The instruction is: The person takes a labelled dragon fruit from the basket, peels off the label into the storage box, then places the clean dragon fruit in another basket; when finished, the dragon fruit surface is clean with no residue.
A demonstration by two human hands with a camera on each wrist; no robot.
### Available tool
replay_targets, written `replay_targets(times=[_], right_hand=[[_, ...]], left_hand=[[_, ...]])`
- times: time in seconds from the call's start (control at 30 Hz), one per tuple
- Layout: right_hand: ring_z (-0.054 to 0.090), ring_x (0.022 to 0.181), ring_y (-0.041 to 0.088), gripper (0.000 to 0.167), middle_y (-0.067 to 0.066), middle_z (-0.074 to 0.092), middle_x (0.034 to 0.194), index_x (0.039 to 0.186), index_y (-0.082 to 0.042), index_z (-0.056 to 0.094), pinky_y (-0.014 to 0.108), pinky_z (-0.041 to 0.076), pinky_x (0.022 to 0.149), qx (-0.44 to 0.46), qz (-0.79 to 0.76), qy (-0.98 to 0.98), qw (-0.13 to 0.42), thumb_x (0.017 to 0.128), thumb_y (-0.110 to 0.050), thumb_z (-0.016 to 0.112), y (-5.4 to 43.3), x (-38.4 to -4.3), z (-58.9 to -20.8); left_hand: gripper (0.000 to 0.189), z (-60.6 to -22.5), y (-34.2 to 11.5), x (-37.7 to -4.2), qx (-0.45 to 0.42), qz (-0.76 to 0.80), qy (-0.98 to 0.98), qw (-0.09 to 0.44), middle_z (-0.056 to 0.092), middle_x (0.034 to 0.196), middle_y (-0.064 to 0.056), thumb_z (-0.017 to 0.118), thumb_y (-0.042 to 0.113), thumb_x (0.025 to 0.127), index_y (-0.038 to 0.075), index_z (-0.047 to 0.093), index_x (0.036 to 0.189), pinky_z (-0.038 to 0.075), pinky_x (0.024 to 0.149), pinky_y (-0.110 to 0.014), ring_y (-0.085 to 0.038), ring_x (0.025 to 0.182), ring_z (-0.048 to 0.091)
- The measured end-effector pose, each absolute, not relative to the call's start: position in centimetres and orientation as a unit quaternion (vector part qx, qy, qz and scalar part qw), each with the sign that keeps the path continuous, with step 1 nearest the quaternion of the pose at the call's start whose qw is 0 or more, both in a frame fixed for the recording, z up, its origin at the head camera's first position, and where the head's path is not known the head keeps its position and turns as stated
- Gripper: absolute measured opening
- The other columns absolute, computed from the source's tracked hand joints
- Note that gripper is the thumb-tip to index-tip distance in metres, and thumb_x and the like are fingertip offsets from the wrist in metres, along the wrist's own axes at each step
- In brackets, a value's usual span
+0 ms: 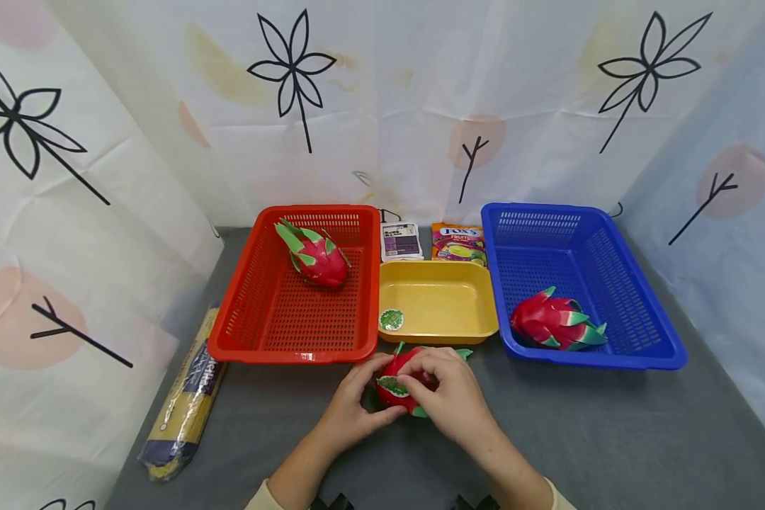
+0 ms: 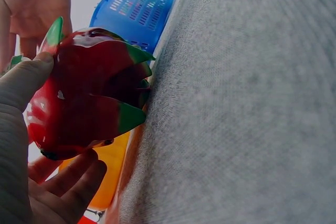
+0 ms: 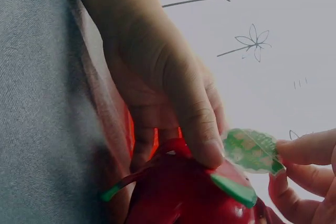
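A red dragon fruit [image 1: 407,361] with green-tipped scales sits on the grey table in front of the yellow tray. My left hand [image 1: 352,412] grips it from the left, thumb on the near side. At the right edge of the right wrist view, my right hand [image 1: 451,398] pinches one end of a green patterned sticker [image 3: 253,151]. The sticker's other end lies by the left thumb against the fruit; whether it adheres there I cannot tell. In the left wrist view the fruit's scales [image 2: 84,87] point toward the table, partly covered by the left thumb.
A red basket [image 1: 293,354] and a blue basket [image 1: 650,333] each hold one dragon fruit. Between them, the yellow tray [image 1: 446,301] has a round green sticker [image 1: 392,319] on it. Behind stand a candy bag [image 1: 457,242] and a white-purple pack [image 1: 401,241]. A spaghetti pack [image 1: 185,404] lies left.
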State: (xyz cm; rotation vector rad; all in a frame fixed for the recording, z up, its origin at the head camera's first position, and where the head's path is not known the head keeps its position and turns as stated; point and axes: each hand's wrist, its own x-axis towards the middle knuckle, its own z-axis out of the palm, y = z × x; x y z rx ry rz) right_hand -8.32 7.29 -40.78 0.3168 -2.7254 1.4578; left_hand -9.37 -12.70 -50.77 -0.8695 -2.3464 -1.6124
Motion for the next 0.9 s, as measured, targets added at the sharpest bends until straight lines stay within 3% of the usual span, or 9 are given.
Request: replay_targets(times=[0.17,0.3,0.57,0.9], right_hand=[[0.057,0.089,0.02,0.008,-0.014,0.068,0.088,0.088,-0.023,0.077,0.031,0.053,0.072,0.09,0.507,-0.857,0.018,0.089,-0.016,0.082,7.5,-8.2,-39.7],[0.061,0.095,0.019,0.006,-0.009,0.071,0.093,0.093,-0.017,0.079,0.038,0.059,0.08,0.077,0.527,-0.846,0.03,0.088,-0.015,0.082,7.7,-8.4,-38.6],[0.065,0.095,0.02,0.012,-0.001,0.073,0.098,0.102,-0.012,0.08,0.035,0.059,0.083,0.059,0.552,-0.832,0.027,0.09,-0.014,0.08,8.2,-9.5,-35.9],[0.065,0.093,0.025,0.019,0.008,0.075,0.096,0.105,-0.002,0.079,0.032,0.057,0.079,0.062,0.598,-0.797,0.054,0.095,-0.018,0.076,9.3,-12.4,-33.0]], left_hand=[[0.076,-50.7,-12.7,-9.4,-0.284,-0.541,-0.788,0.078,0.059,0.137,-0.007,0.091,0.014,0.079,0.01,0.053,0.145,0.056,0.089,-0.032,-0.022,0.118,0.058],[0.075,-50.7,-12.7,-9.3,-0.277,-0.548,-0.786,0.072,0.06,0.136,-0.007,0.091,0.013,0.079,0.012,0.053,0.144,0.057,0.088,-0.033,-0.022,0.116,0.059],[0.08,-50.7,-12.7,-9.4,-0.276,-0.546,-0.787,0.083,0.063,0.131,-0.008,0.094,0.011,0.074,0.01,0.053,0.143,0.058,0.088,-0.037,-0.023,0.112,0.061],[0.074,-50.6,-12.5,-9.3,-0.247,-0.558,-0.791,0.041,0.061,0.135,-0.005,0.091,0.021,0.08,0.014,0.053,0.143,0.057,0.087,-0.037,-0.021,0.113,0.059]])
